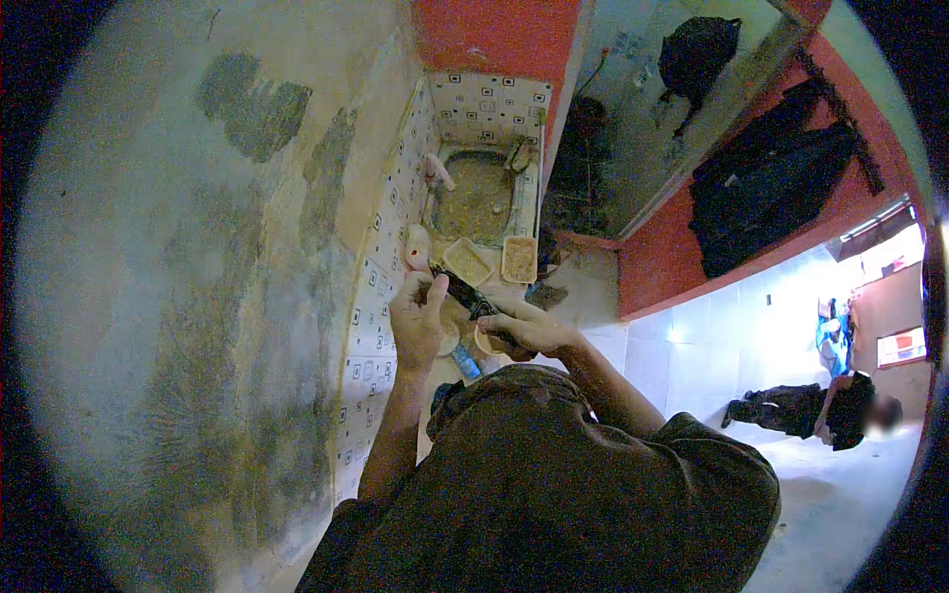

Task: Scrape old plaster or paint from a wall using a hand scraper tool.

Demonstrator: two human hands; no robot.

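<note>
In the head view, the room has a stained wall (217, 326) on the left, a red wall (494, 38) at the top, and small-patterned tiles (371, 336) around a basin (474, 198) whose floor looks dirty and speckled. A pinkish item (441, 173) lies at the basin's left edge, and a pale container (418, 244) with a red spot stands near its near left corner. Just beyond the near edge sit a left tray (454, 247), set askew, and a right tray (519, 280), each with pale contents. Nearer the person, a black piece (463, 288), perhaps plastic, is held up in front of the trays, slanting down to the right. The left hand (419, 311) pinches its upper end between thumb and fingers; the right hand (521, 328) grips its lower end with the fingers curled around it. Below, between the forearms, lies a blue item (467, 363), partly hidden. Dark clothing (776, 188) hangs on the right, and farther off, another person (806, 410) shows in a bright area.
</note>
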